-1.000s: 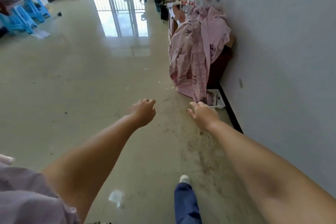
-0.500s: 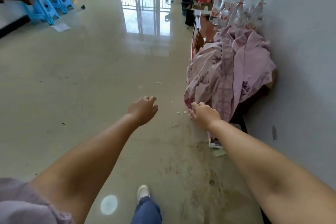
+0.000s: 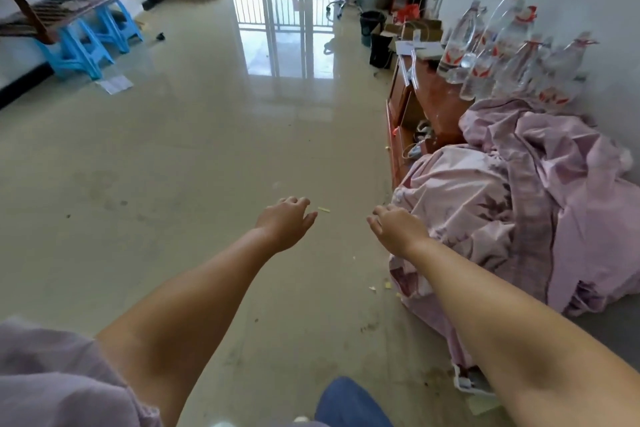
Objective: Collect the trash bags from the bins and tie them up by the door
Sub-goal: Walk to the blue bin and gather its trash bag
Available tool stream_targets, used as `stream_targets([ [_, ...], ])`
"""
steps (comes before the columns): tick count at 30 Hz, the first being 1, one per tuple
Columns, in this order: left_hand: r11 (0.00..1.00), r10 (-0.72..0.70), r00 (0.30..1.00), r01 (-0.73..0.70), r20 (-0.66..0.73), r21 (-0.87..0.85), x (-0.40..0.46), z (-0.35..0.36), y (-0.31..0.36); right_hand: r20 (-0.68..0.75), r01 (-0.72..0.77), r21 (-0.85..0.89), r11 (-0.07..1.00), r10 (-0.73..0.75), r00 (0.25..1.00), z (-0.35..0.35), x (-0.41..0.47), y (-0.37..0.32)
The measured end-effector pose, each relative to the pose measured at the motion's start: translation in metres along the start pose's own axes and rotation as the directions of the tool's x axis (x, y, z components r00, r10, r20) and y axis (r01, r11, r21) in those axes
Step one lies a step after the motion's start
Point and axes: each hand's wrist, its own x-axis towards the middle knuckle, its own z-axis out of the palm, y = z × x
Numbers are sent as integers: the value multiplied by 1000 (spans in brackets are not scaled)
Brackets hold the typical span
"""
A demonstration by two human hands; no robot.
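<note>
We've walked fwd, pink sheet (image 3: pixel 502 204) now alongside, left hand (image 3: pixel 285 224) & right hand (image 3: pixel 398 230) loose, empty; next, reach dark bin (image 3: pixel 372 22).

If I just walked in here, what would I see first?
Probably the big pink sheet heaped over the cabinet by the right wall, with clear plastic bottles crowded behind it. Then the blue stools far left, and the empty left hand and right hand reaching forward.
</note>
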Motion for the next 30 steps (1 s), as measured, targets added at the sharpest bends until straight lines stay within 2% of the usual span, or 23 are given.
stream_targets([
  [7, 1000, 12, 1000, -12, -5, 7, 185, -32, -35, 4, 2, -41, 999, -2, 1000, -34, 180, 16],
  [12, 999, -46, 999, 46, -9, 19, 330, -72, -53, 11, 10, -49, 999, -9, 1000, -77, 325, 38],
  [19, 998, -55, 998, 55, -11, 0, 508, -126, -67, 37, 13, -49, 999, -11, 999, -134, 503, 61],
  [30, 999, 34, 999, -34, 1, 23, 835, -199, -123, 23, -76, -17, 997, 76, 997, -206, 824, 88],
])
